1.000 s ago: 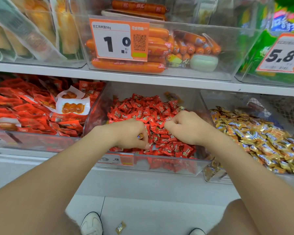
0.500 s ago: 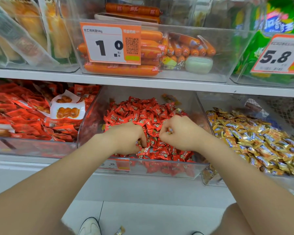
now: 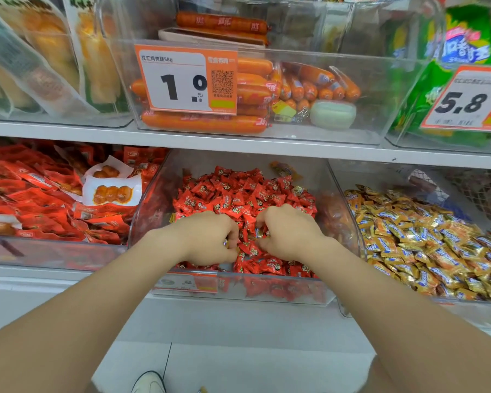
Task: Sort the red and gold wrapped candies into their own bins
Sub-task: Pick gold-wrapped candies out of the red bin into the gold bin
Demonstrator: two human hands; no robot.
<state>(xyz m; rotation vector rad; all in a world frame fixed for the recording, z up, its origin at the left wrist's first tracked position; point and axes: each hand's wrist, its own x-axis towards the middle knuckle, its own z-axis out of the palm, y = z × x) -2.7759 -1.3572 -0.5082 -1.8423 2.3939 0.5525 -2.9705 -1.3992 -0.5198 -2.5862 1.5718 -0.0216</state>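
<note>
Since a sec ago both hands have slid down toward the front lip of the middle bin (image 3: 267,293) and drawn closer together. The gold wrapper that showed at the left fingertips back then is down to a glint. The left hand (image 3: 207,239) and right hand (image 3: 288,234) sit side by side w/ a narrow gap, knuckles up, fingers curled into the red candies (image 3: 238,194). Can't tell whether either one actually pinches anything, since the fingertips are buried. The red candies fill that middle bin, heaped front to back. A stray gold piece (image 3: 285,168) lies at abt 12 o'clock from the hands, by the bin's back wall. A second gold piece (image 3: 297,190) sits at abt 1 o'clock on top of the heap. The gold candies (image 3: 423,236) are piled in the next bin (image 3: 380,180) at 3 o'clock, just beside the red one. At 9 o'clock is a bin of red snack packs (image 3: 40,199). On the shelf (image 3: 238,143) above, at 12 o'clock, orange sausages (image 3: 204,123) lie in a clear bin behind a price tag (image 3: 186,80) reading 1.0. At 2 o'clock are green bags (image 3: 465,43) and a 5.8 tag (image 3: 468,100). At 6 o'clock, down on the floor, is the toe of a white shoe (image 3: 149,382).
</note>
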